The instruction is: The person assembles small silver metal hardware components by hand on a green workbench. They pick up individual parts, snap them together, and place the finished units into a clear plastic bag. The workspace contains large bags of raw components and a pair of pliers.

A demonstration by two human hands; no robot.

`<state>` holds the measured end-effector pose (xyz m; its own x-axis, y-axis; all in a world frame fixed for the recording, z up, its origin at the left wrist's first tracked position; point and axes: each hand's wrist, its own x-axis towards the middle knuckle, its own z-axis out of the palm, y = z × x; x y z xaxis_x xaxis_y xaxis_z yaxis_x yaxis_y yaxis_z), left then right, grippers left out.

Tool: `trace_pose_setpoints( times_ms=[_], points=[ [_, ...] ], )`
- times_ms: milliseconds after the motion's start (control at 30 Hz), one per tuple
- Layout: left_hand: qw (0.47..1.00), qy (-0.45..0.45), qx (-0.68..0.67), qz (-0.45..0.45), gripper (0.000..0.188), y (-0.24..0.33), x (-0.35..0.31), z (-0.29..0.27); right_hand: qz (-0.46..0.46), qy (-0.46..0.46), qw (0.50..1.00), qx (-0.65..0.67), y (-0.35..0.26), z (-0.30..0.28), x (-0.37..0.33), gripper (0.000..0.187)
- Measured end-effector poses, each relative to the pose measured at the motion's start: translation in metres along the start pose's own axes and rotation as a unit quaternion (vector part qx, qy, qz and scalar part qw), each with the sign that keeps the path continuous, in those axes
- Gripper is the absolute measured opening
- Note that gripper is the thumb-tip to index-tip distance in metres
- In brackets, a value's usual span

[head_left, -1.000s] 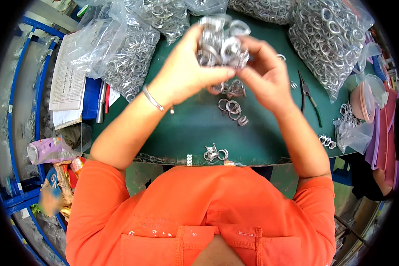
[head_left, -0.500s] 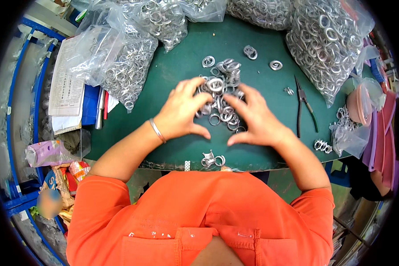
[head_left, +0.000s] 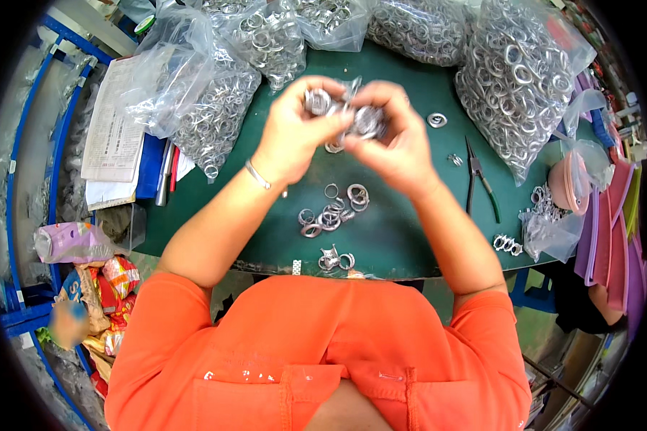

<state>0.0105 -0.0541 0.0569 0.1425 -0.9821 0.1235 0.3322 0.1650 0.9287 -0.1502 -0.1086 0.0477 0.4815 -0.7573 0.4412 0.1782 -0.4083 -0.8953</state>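
My left hand (head_left: 286, 136) and my right hand (head_left: 402, 147) are raised close together over the far middle of the green table (head_left: 266, 230). Silvery metal rings (head_left: 367, 122) fill the curled fingers of my right hand, blurred by motion. More rings (head_left: 316, 102) sit between the thumb and fingers of my left hand. Beneath and nearer to me lies a loose cluster of rings (head_left: 330, 217), with a larger ring (head_left: 358, 196) beside it. By the near edge is another small group of rings (head_left: 336, 259). One thick ring (head_left: 436, 120) lies apart, right of my right hand.
Pliers (head_left: 476, 174) lie on the right, near joined rings (head_left: 507, 245) and a pink cup (head_left: 568, 183). Clear bags of rings (head_left: 514, 93) (head_left: 219, 108) line the back and sides. Papers (head_left: 113, 126) and a blue folder (head_left: 150, 166) are at the left.
Both hands have closed on rings from the pile, then lifted them up and away from me. A smaller cluster is left on the table.
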Motion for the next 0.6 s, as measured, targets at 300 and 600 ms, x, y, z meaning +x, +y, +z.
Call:
trace_pose_setpoints(
  times_ms=[300,600],
  points=[
    [0.853,-0.171,0.490,0.055,0.018,-0.014,-0.018,-0.036,0.054,-0.186,0.947,-0.255,0.009,-0.067,-0.049,0.039],
    [0.868,-0.213,0.449,0.013,0.038,-0.007,-0.088,-0.022,-0.048,-0.182,0.898,-0.397,-0.003,-0.022,-0.100,0.028]
  ],
)
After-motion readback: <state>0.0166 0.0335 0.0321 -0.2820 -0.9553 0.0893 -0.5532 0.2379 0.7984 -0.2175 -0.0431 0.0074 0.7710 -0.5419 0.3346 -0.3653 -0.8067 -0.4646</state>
